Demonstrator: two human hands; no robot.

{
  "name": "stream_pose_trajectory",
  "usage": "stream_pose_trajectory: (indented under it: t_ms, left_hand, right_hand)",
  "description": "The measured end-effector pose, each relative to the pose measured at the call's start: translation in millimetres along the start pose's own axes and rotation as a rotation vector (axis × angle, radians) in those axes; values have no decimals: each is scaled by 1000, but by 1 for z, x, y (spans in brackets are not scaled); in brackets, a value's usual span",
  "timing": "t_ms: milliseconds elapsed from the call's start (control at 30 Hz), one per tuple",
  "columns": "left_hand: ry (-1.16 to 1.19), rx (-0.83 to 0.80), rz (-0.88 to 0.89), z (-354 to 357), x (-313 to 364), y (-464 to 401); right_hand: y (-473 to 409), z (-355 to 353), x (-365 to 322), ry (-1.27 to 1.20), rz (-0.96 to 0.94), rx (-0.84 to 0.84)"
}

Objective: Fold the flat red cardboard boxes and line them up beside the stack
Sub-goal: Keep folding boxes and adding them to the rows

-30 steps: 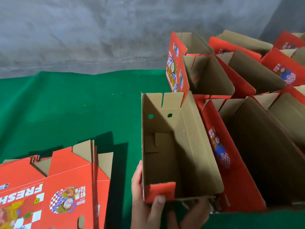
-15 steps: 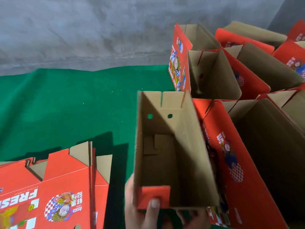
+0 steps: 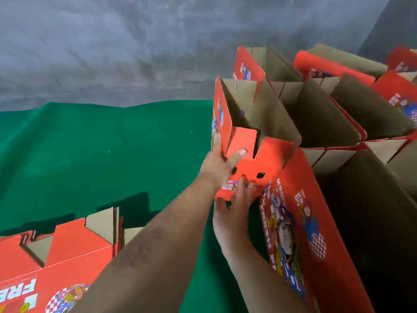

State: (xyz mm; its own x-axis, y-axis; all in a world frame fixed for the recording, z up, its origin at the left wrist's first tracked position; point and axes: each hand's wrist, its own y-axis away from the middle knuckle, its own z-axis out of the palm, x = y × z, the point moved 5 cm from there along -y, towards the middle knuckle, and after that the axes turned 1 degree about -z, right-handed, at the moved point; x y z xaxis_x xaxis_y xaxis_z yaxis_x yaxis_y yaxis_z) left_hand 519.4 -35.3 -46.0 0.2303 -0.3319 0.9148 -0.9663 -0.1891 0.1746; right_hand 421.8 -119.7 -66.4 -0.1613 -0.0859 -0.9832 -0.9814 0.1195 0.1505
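Both arms reach forward and right, bare forearms stretched out. Left hand (image 3: 220, 162) grips the near-left top corner of the folded box (image 3: 252, 141), thumb laid over a small red flap (image 3: 242, 141), fingers behind the left wall. Right hand (image 3: 235, 213) comes from below, fingers curled up against the box's red end panel under two small holes, thumb tucked at the bottom edge. The box is tilted, open top showing brown inside, touching the row of folded boxes (image 3: 338, 123) on the right, just beyond a bigger one (image 3: 316, 233). Flat stack (image 3: 61, 263) lies at lower left. Green cloth surface (image 3: 101, 159), rough grey wall (image 3: 135, 46) behind.
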Motion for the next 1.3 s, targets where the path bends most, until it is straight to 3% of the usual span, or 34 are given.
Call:
stream_pose_trajectory:
  t_ms: [133,233,367,467,600,667,767,900,967,1000,1067,1100,1200,1300]
  left_hand:
    - [-218,-3,-117,-5,29,-33]
    - [-64,-101,-42,-8,4,-11]
    - [183,-222,62,-10,-31,33]
    - [388,-122,1,-7,-44,68]
    - [522,45,-76,-4,-63,127]
    - [517,158,-92,-18,-78,161]
    - [351,302,-98,-53,-110,215]
    - [-32,476,33,-125,-138,287]
    - [-345,550,-60,-160,-159,313]
    - [-506,547,-219,-174,-174,326]
    - [-651,397,-508,-184,-201,351]
    - [-697,303,-519,-181,-210,362]
    - [-811,153,-365,-158,-214,393]
    - [-850,50,-288,-126,-207,429]
  right_hand:
    - [-13,9,8,-139,96,-19]
    - [-15,1,11,-242,173,54]
    - [-3,0,13,-252,183,-5]
    - [7,0,14,-232,136,-59]
    - [26,8,23,-162,103,-44]
    - [54,16,31,-83,120,-126]
    - [116,31,49,-42,233,-321]
    - [197,52,69,30,354,-446]
    - [230,67,72,89,339,-506]
    - [242,74,73,150,308,-519]
    - [260,85,73,240,222,-487]
    - [267,89,73,272,191,-456]
    - [284,91,69,409,92,-385]
    - [292,61,83,402,210,-184]
